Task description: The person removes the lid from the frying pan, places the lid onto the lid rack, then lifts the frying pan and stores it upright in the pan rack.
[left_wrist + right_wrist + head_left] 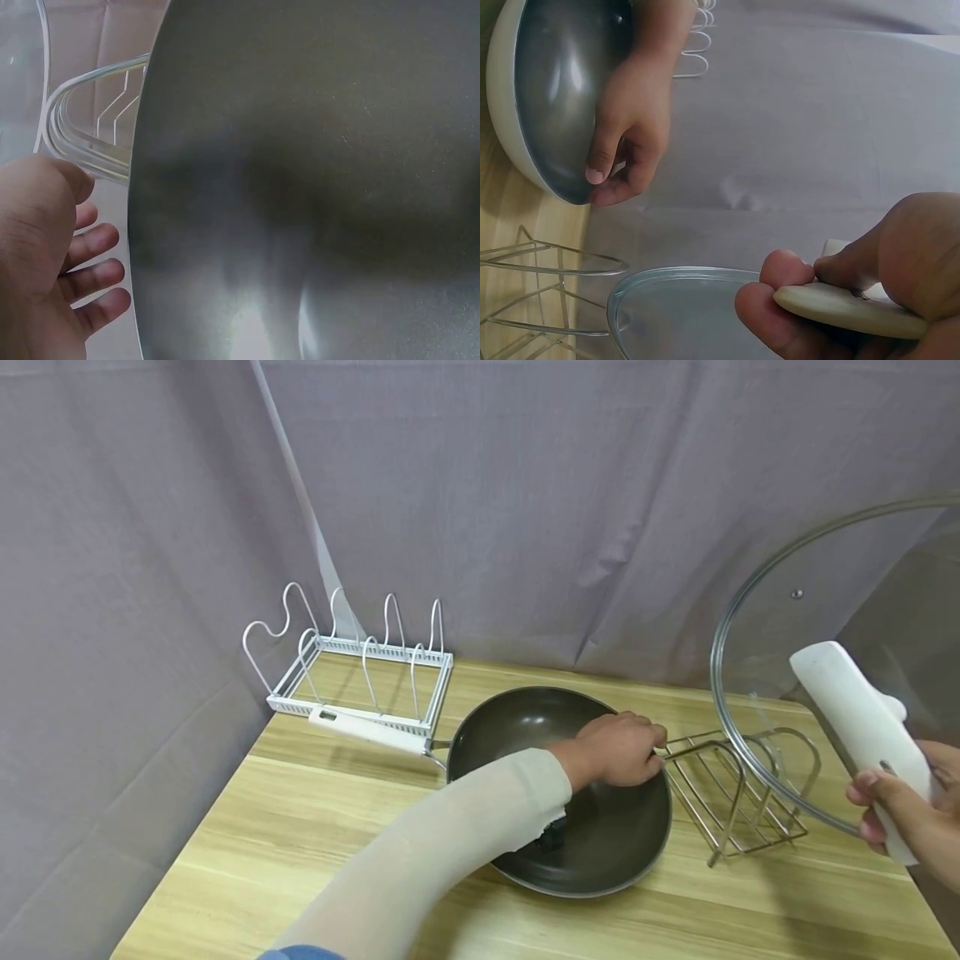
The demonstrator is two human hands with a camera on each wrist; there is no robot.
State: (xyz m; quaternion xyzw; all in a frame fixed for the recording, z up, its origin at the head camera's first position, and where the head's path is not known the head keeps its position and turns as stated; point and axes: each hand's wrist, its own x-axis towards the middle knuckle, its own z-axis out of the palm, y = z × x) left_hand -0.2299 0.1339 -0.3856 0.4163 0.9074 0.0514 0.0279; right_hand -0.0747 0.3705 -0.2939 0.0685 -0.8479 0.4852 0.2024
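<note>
A dark frying pan (600, 852) with a long white handle (367, 730) sits on the wooden tabletop in the head view. My left hand (621, 748) reaches over it to the right side of its rim. In the left wrist view the left hand's fingers (97, 279) are loosely bent, with a narrow gap between their tips and the pan's edge (132, 225). With its thumb and fingers my right hand (918, 806) grips the white handle (862, 718) of a large glass lid (772, 602). The lid is raised and tilted, its steel rim overlapping the wire rack.
A metal wire rack (738, 793) stands just right of the pan. At the back left is a white rack (360, 643) with several upright loops; the pan's handle reaches across its front edge. A grey curtain (487, 510) hangs behind the table (247, 843).
</note>
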